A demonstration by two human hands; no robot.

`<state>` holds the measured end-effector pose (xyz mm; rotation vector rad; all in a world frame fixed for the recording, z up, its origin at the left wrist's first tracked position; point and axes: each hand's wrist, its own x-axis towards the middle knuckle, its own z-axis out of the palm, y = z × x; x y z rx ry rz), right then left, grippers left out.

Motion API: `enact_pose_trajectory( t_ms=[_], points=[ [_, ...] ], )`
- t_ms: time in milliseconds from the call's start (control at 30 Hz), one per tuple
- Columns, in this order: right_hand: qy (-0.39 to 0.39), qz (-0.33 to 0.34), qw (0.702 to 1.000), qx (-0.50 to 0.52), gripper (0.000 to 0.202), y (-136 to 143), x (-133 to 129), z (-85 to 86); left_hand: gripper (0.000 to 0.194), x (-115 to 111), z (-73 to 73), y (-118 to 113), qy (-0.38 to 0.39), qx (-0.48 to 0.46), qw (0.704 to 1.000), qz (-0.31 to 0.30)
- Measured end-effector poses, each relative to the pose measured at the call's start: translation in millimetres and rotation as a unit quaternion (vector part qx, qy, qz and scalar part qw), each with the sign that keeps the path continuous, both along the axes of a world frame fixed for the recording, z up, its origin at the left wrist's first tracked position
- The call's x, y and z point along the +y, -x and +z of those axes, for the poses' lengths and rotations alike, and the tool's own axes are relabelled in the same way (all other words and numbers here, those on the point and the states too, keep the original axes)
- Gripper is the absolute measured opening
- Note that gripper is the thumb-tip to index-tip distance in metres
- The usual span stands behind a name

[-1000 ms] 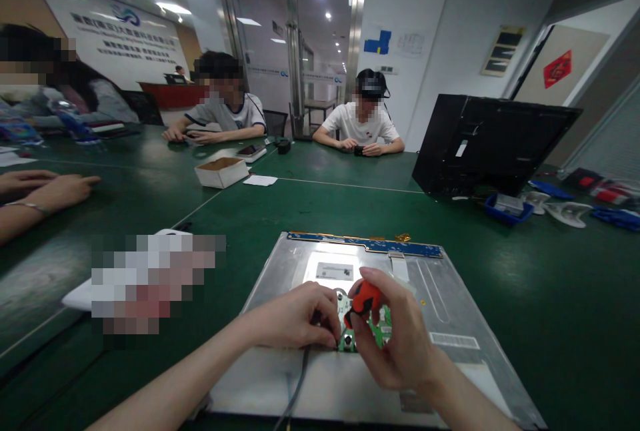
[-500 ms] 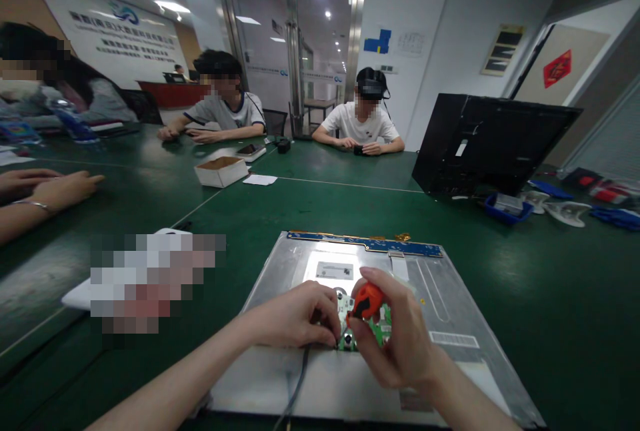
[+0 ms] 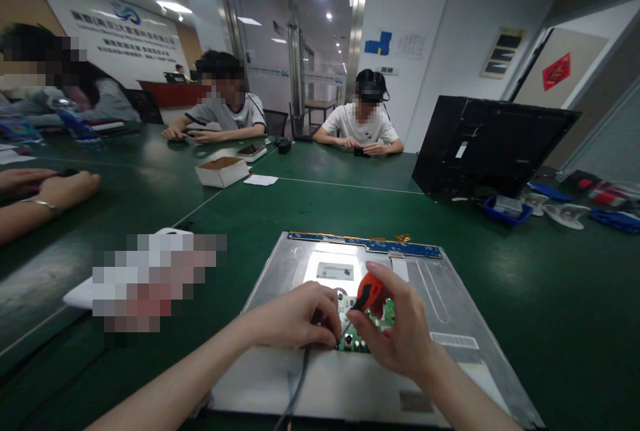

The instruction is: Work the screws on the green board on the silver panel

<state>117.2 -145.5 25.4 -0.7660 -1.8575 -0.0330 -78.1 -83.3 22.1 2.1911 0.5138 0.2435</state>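
A flat metal panel [image 3: 435, 324] lies in front of me, with a blue circuit strip [image 3: 370, 243] along its far edge. Near its middle sits a green circuit board [image 3: 357, 343]. My right hand [image 3: 400, 324] is closed round the red and black handle of a screwdriver [image 3: 369, 291], whose shaft slants down left to the board's edge. My left hand [image 3: 305, 316] is pinched at the board's left side, beside the screwdriver's tip; what its fingertips hold is hidden. A dark cable [image 3: 300, 384] runs from under this hand to the panel's near edge.
A black screen housing [image 3: 493, 147] and a blue tray [image 3: 507, 211] stand at the right on the green table [image 3: 310, 207]. A white box [image 3: 221, 172] is beyond the panel. Another person's hands [image 3: 65, 187] rest at the left; more people sit across.
My right hand has turned the screwdriver's handle slightly, and the handle leans more to the upper right. My left hand has stayed in place.
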Motion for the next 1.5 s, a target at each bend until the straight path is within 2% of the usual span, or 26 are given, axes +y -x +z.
enact_pose_trajectory(
  t_ms=[133, 500, 733, 1000, 1133, 1300, 1500],
  points=[
    [0.028, 0.032, 0.999, -0.007, 0.055, -1.4, -2.3, 1.7, 0.004, 0.8, -3.3, 1.3, 0.004, -0.013, 1.0, 0.001],
    [-0.012, -0.001, 1.0, 0.001, 0.044, 2.7, -0.7, 4.3, 0.005, 0.7, -1.0, 0.1, 0.003, -0.004, 1.0, 0.002],
    [0.026, 0.042, 0.999, -0.004, 0.058, -1.3, -3.6, 2.0, 0.007, 1.0, -3.0, 1.2, -0.002, -0.009, 1.0, 0.004],
    [-0.018, -0.016, 1.0, -0.002, 0.044, 2.7, -1.7, 4.2, 0.007, 1.2, -3.9, 0.5, 0.004, -0.007, 1.0, 0.002],
    [-0.013, -0.004, 1.0, -0.008, 0.044, 1.4, -1.9, 5.7, 0.007, 1.3, -4.8, 0.2, 0.006, -0.014, 1.0, 0.002],
    [0.013, 0.028, 1.0, -0.009, 0.055, -2.1, -3.4, 2.7, 0.007, 1.7, -4.6, 1.2, -0.001, -0.009, 1.0, 0.003],
    [-0.004, 0.004, 1.0, -0.001, 0.053, 0.5, -3.1, 1.4, 0.007, 1.6, -3.9, 1.7, -0.003, -0.005, 1.0, 0.004]
  ],
)
